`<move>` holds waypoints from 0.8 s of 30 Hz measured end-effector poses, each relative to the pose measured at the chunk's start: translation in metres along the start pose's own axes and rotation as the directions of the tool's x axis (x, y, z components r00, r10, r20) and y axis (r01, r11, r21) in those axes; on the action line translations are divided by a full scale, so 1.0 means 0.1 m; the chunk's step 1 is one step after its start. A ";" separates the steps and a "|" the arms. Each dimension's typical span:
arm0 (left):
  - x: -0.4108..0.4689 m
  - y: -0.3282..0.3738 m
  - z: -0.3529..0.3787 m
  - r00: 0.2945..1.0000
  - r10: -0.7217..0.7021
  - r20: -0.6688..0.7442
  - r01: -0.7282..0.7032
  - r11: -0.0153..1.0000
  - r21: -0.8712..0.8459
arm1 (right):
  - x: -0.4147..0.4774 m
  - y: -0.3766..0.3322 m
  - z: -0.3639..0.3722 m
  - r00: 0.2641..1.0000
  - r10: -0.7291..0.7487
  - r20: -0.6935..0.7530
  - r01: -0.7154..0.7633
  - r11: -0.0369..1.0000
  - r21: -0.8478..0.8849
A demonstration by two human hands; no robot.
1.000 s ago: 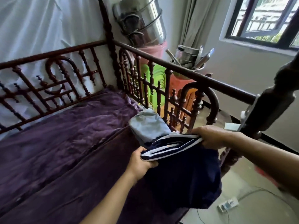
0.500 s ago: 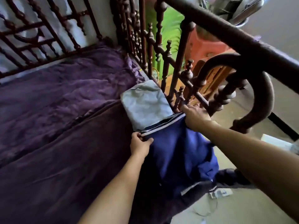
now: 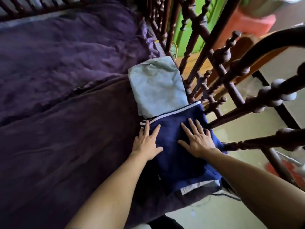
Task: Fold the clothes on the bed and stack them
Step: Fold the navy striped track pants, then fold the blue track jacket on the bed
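One folded pale grey cloth garment (image 3: 158, 86), one navy blue white-striped garment (image 3: 178, 156). Two hands: left hand (image 3: 146, 142), right hand (image 3: 198, 141).

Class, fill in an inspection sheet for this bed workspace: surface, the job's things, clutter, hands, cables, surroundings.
Surface: wrinkled purple bedding covers the bed.
Job's things: a folded grey cloth lies by the wooden rail. The navy garment lies flat, its white-striped edge over the grey cloth's near end.
Clutter: a yellow-rimmed thing by the rail; cannot tell what it is.
Hands: left hand and right hand press flat on the navy garment, fingers spread.
Cables: a thin cord on the floor beside the bed.
Surroundings: the wooden rail runs along the bed's right side, with pale floor beyond.
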State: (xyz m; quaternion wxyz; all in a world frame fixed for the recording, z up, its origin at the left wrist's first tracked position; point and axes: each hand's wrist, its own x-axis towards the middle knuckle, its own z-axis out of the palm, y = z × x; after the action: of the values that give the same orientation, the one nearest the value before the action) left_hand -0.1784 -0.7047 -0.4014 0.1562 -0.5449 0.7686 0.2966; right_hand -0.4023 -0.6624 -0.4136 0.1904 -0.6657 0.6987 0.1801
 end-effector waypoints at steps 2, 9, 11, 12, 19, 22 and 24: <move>-0.12 -0.01 -0.04 1.000 0.001 -0.019 -0.002 0.999 -0.037 | 0.01 -0.01 -0.07 0.999 0.021 0.040 -0.020 0.999 -0.037; -1.33 -0.68 0.06 0.980 -0.200 0.006 0.192 0.934 -0.300 | -0.17 -0.69 -0.57 0.982 -0.122 -0.141 0.092 0.975 -0.205; -1.80 -1.02 0.13 0.963 -0.270 0.012 0.259 0.912 -0.317 | -0.27 -1.18 -0.73 0.970 -0.203 -0.138 0.180 0.971 -0.158; -2.03 -1.20 0.16 0.951 -0.310 0.005 0.294 0.898 -0.327 | -0.35 -1.46 -0.81 0.963 -0.244 -0.116 0.226 0.963 -0.148; -3.70 -2.43 0.10 0.819 -0.566 -0.094 0.468 0.754 -0.462 | -0.98 -3.39 -1.06 0.839 -0.534 -0.108 0.527 0.845 -0.090; -4.45 -2.95 0.08 0.750 -0.637 -0.177 0.479 0.708 -0.518 | -1.35 -4.19 -1.08 0.791 -0.601 -0.110 0.592 0.799 -0.109; -4.98 -3.27 0.08 0.696 -0.682 -0.225 0.491 0.680 -0.544 | -1.58 -4.74 -1.06 0.753 -0.651 -0.101 0.638 0.759 -0.132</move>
State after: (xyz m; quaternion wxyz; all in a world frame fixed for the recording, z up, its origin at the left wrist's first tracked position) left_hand 0.3035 -0.4039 -0.2208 -0.0482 -0.8367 0.4720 0.2736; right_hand 0.0753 -0.6026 -0.2414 0.1613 -0.8844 0.4293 0.0869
